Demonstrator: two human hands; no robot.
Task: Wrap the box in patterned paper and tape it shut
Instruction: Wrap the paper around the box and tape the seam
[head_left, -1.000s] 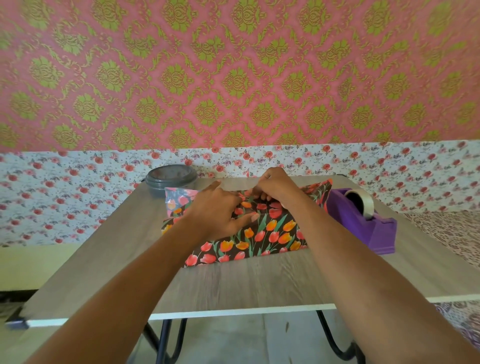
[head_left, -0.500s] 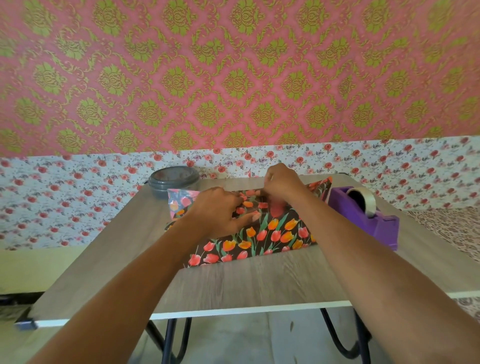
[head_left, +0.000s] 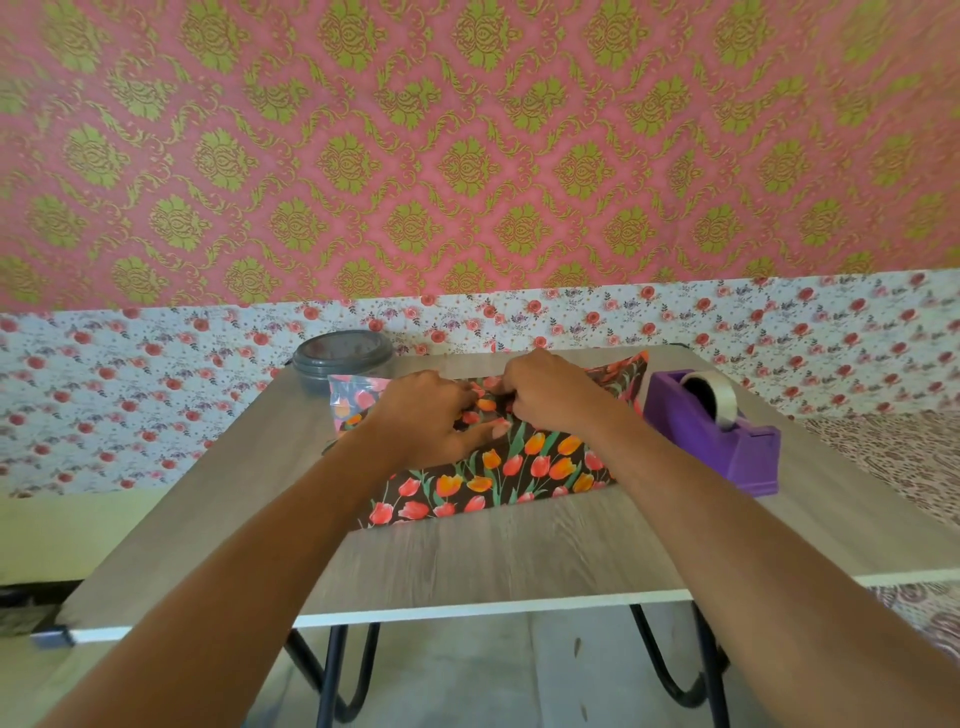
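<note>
The patterned paper (head_left: 519, 467), black with red and orange tulips, lies folded over the middle of the table (head_left: 467, 561). The box is hidden beneath it. At the left the paper's pale underside shows on a raised flap (head_left: 350, 397). My left hand (head_left: 426, 415) lies on top of the wrapped bulge, thumb stretched out, pressing the paper down. My right hand (head_left: 550, 395) sits just to its right, with its fingers curled and pinching the paper's far edge where the two hands meet.
A purple tape dispenser (head_left: 711, 441) with a roll of clear tape stands right of the paper. A grey lidded round container (head_left: 340, 358) sits at the table's back left corner. The patterned wall is close behind the table.
My right hand has drawn the far paper edge a little nearer and closer to my left hand. The left hand stays pressed on the paper.
</note>
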